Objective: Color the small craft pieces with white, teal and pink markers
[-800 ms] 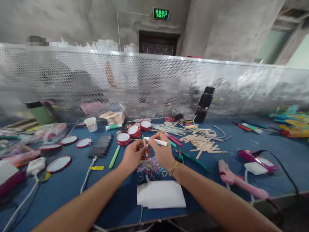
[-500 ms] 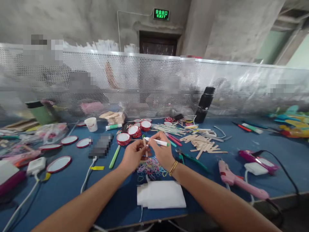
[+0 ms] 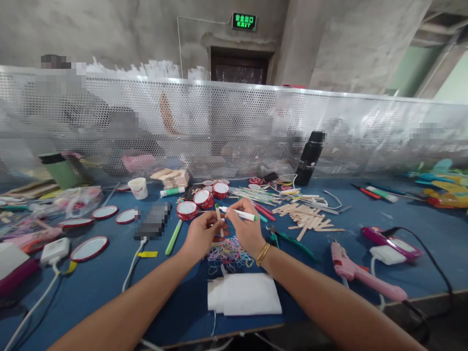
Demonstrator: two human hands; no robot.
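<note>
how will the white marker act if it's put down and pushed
The white marker would probably roll, given its slim, round-looking barrel. It's likely stiff, as it looks straight in the right hand, and perhaps light, being thin.

A lit exit sign (image 3: 244, 21) on the concrete wall (image 3: 146, 29) reads "安全出口 EXIT"; lettering on the black bottle (image 3: 309, 158) near the counter's (image 3: 183, 307) far edge is illegible.

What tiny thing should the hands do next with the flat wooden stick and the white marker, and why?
Maybe the right hand should stroke the slim white marker with a green end slightly lower on the flat, pale wooden stick. The stick's top is green but the wood below looks bare, the marker's tip is close by, and the left hand holds the stick.
</note>
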